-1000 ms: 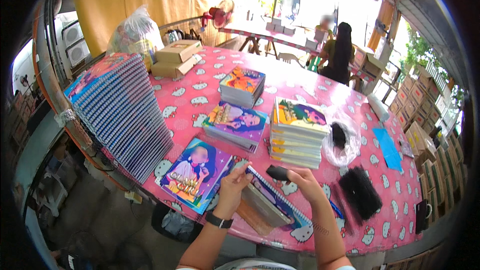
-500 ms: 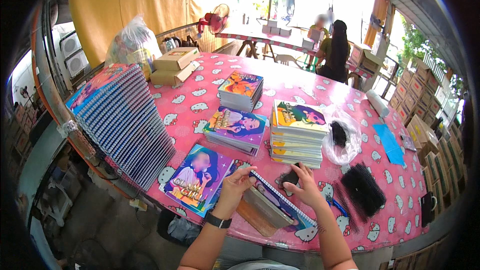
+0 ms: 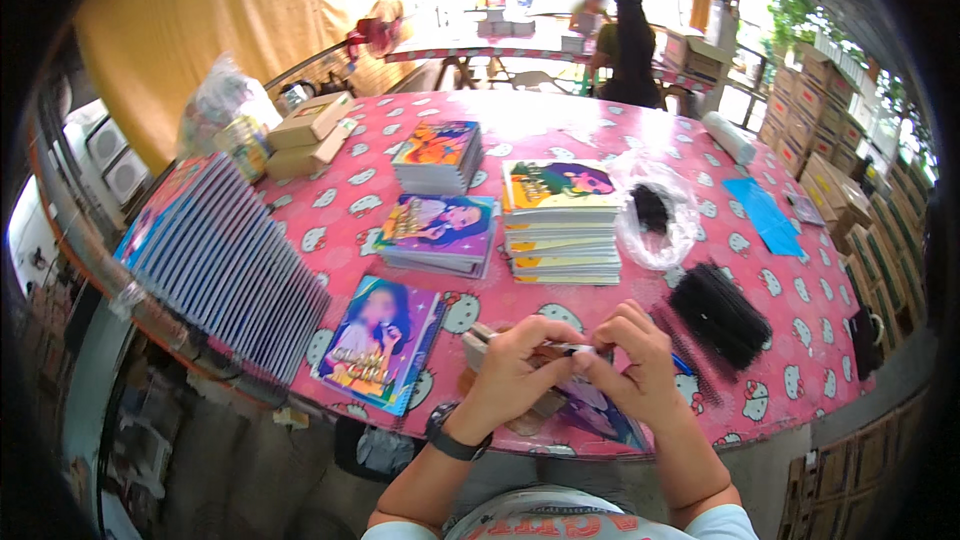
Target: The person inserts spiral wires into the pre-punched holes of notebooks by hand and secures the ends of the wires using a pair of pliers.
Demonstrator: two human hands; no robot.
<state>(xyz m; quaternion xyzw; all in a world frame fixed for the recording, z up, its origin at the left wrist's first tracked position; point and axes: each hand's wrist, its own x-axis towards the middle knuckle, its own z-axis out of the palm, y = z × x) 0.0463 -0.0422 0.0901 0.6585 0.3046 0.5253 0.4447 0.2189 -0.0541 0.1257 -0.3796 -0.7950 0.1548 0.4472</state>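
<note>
A notebook with a purple picture cover stands tilted at the table's near edge, below my two hands. My left hand is closed at its upper edge, fingers bent and thumb pressed in. My right hand pinches right beside it, the fingertips of both hands nearly touching. Something small and dark shows between the fingertips; its kind is hidden. Behind my left hand, part of a wooden block shows. Just right of my right hand lies a blue-handled tool, partly covered, with a pile of black binding coils past it.
Notebook stacks stand ahead: yellow-covered, purple and orange. A tall spiral-bound stack leans at the left edge, near a flat purple notebook. A clear bag holds black coils. Two people sit at a far table.
My right hand has left the small dark thing's place on the table and come up to meet my left hand at the notebook's edge. The view has shifted too.
</note>
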